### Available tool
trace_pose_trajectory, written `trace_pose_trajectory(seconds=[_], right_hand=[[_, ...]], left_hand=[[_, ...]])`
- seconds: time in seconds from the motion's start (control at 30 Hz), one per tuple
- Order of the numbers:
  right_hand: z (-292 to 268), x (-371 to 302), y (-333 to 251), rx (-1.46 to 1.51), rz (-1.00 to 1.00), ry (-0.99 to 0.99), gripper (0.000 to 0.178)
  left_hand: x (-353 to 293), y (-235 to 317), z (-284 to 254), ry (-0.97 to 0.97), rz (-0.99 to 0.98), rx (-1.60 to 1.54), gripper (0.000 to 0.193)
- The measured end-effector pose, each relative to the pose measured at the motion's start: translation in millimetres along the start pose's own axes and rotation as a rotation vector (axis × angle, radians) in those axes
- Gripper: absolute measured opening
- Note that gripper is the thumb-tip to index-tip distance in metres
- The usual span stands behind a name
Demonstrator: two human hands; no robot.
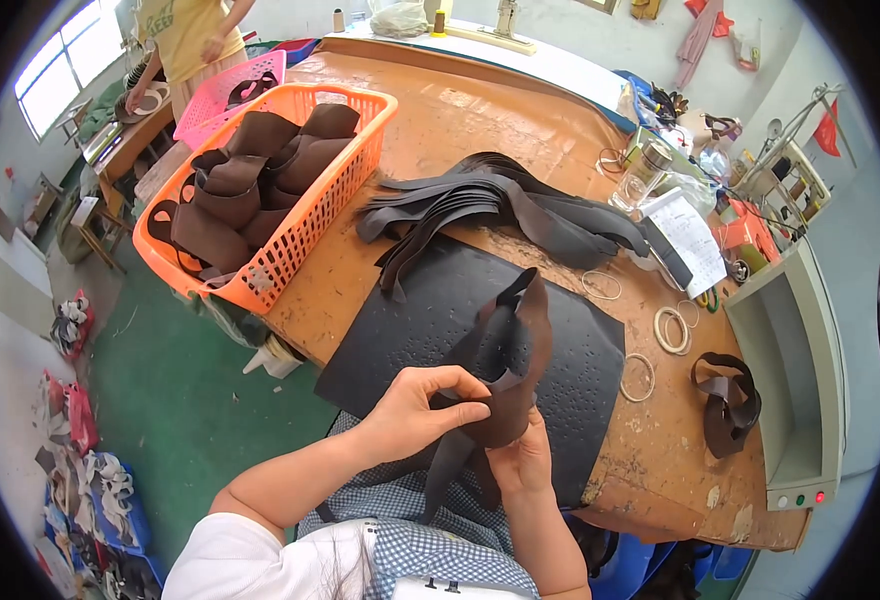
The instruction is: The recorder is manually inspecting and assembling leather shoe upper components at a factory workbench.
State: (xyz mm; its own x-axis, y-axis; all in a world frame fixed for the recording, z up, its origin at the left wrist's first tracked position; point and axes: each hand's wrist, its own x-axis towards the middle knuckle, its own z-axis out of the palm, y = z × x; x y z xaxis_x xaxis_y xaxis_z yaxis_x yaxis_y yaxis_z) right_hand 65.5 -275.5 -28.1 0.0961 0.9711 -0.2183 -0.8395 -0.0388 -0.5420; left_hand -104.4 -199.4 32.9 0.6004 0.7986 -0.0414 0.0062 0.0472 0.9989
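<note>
Dark brown leather piece (508, 370) stands upright between my hands, above the black mat (400, 320) at the table's near edge, its long axis running away from me. My left hand (422, 408) pinches its left edge, fingers curled tight; my right hand (522, 458) grips underneath, nearer the bottom. Both grasp it, left hand higher.

A dark brown leather piece (512, 370) is held upright, curled and folded on itself. It stands over the black mat (400, 330) at the counter's six o'clock edge.
</note>
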Motion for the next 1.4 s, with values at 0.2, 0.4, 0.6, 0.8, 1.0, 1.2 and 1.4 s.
trace_pose_trajectory(seconds=[0.2,0.4,0.6,0.8,1.0,1.2,1.4], right_hand=[[-9.7,-4.2,1.5,0.041,0.041,-0.006,0.033],[-10.2,-5.0,2.0,0.056,0.042,-0.018,0.030],[-9.4,-3.5,4.4,0.085,0.032,-0.057,0.030],[-10.1,-1.4,5.3,0.110,0.042,-0.075,0.030],[-8.6,-0.4,5.9,0.113,0.031,-0.068,0.028],[-6.1,-0.8,5.5,0.105,0.029,-0.049,0.027],[-10.6,-0.5,6.0,0.117,0.053,-0.076,0.025]], left_hand=[[1.0,4.3,3.5,0.020,-0.039,-0.106,0.026],[3.3,-0.2,2.5,-0.008,-0.054,-0.085,0.030],[3.3,-0.5,1.4,-0.008,-0.085,-0.152,0.030],[2.8,-0.3,0.1,-0.012,-0.092,-0.198,0.029],[3.4,0.6,-2.4,-0.014,-0.089,-0.204,0.027],[4.4,0.9,-3.6,-0.010,-0.106,-0.191,0.026],[4.7,2.2,-4.8,-0.018,-0.113,-0.181,0.023]])
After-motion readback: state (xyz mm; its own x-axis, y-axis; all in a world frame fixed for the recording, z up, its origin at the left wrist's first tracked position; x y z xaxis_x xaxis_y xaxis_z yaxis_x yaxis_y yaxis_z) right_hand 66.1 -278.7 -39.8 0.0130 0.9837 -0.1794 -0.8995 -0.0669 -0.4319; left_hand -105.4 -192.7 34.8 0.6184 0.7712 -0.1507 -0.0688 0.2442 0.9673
